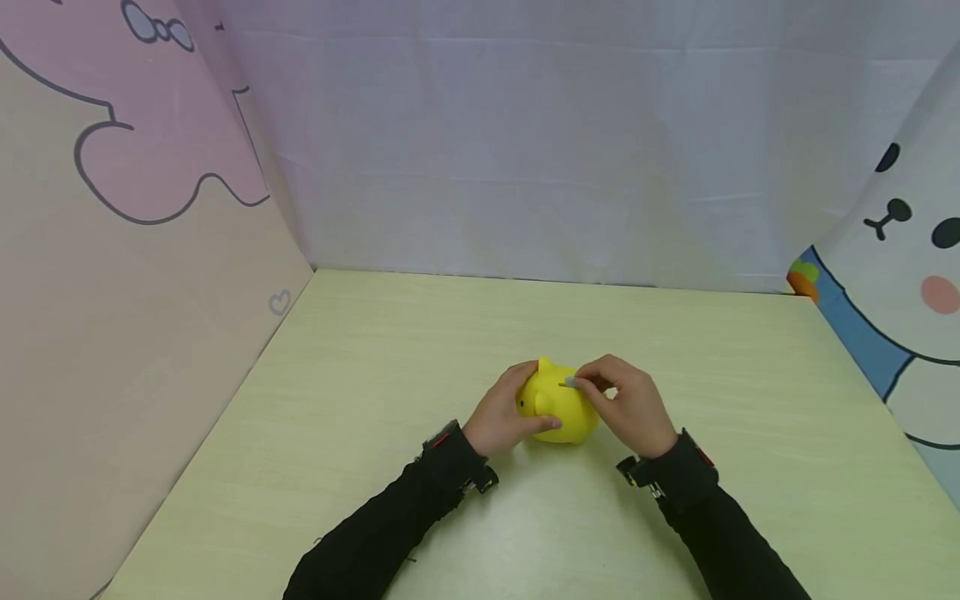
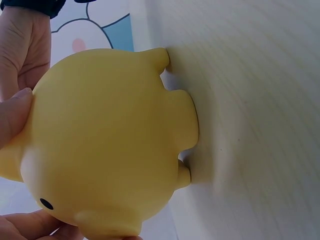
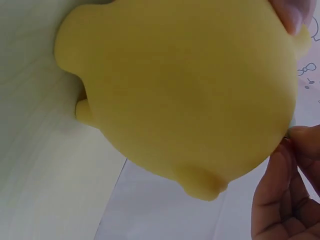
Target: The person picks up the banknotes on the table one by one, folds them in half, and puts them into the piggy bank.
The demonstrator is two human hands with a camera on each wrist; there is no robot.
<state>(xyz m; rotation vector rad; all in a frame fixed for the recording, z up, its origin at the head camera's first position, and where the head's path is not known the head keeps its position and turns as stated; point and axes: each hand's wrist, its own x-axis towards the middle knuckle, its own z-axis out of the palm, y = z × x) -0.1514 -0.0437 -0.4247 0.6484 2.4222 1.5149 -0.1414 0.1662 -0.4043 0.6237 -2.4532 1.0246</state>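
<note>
A yellow piggy bank (image 1: 573, 418) stands on its feet on the table, its face toward the left. My left hand (image 1: 498, 417) grips it round the head, thumb on the near side and fingers on the far side. At the dark slot on the bank's top, my right hand (image 1: 633, 407) pinches a small silvery coin (image 1: 571, 382) between thumb and fingertips. Most of the coin is hidden by the fingers. The left wrist view has the bank's side (image 2: 110, 125) and feet; the right wrist view shows its rear and little tail (image 3: 202, 185).
The pale wood-grain table (image 1: 420, 333) spreads round both hands. A white cloth (image 1: 525, 150) hangs along its back edge. Printed cartoon panels stand at the left (image 1: 165, 317) and right (image 1: 900, 275) sides.
</note>
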